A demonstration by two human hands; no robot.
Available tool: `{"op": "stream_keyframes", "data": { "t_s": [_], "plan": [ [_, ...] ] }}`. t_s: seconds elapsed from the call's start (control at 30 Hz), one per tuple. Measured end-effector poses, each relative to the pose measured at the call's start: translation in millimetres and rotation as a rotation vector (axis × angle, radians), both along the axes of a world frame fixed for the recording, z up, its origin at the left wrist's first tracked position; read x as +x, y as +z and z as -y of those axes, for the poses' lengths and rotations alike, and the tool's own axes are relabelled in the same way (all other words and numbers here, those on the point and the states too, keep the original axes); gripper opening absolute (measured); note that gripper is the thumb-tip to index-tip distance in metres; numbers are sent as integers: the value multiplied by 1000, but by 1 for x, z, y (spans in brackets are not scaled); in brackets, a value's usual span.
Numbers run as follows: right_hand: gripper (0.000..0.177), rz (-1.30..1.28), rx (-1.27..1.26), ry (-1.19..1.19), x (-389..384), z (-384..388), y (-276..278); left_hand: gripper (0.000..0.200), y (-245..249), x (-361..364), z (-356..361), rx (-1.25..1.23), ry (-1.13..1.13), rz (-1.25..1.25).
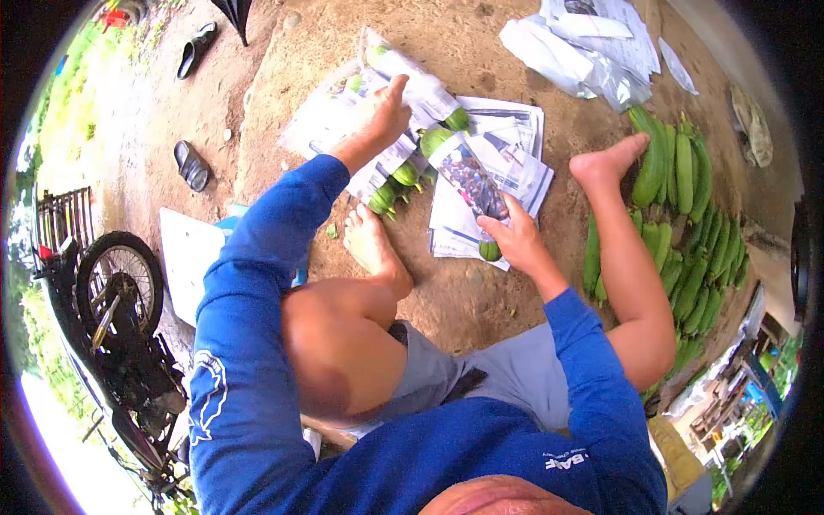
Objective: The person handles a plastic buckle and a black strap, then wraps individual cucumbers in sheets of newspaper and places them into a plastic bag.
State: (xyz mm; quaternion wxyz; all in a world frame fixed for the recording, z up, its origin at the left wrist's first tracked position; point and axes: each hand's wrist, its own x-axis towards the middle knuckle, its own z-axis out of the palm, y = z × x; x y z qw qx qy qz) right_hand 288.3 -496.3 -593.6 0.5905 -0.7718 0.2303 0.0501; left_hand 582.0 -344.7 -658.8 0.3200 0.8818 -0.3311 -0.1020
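Note:
My right hand (521,242) is closed on a green gourd (436,142) wrapped in a printed paper sheet (468,178). Both green ends stick out of the wrap. Over a group of wrapped gourds (405,176) is my left hand (378,120), one finger stretched out and the others bent. No object shows in it, and its underside is hidden. Clear plastic (302,129) lies around and beyond that hand, with another wrapped gourd (436,96) beside it. Beneath the held gourd is a stack of printed sheets (524,129) on the ground.
Long green gourds (687,172) lie in a large heap beyond my right leg. Crumpled paper and plastic (584,51) rest at the top right. A motorcycle (120,326), a white board (190,262) and black sandals (192,166) are on the left. My bare foot (378,253) is close to the wrapped gourds.

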Motion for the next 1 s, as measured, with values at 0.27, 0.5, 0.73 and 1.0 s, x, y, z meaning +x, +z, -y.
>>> {"op": "stream_keyframes", "data": {
  "t_s": [0.27, 0.5, 0.73, 1.0],
  "plan": [
    [40, -8, -58, 22, 60, -2, -32, 48, 52, -55, -42, 50, -401, 528],
    [40, 97, -203, -36, 22, 28, -19, 57, 11, -52, -63, 655, -552, 644],
    [42, -91, -108, -132, -52, 20, 15, 25, 8, -31, -30, 846, -723, 598],
    [41, -61, -55, -165, -68, 21, 1, 62, 33, -39, -38, 583, -823, 581]
  ]
}}
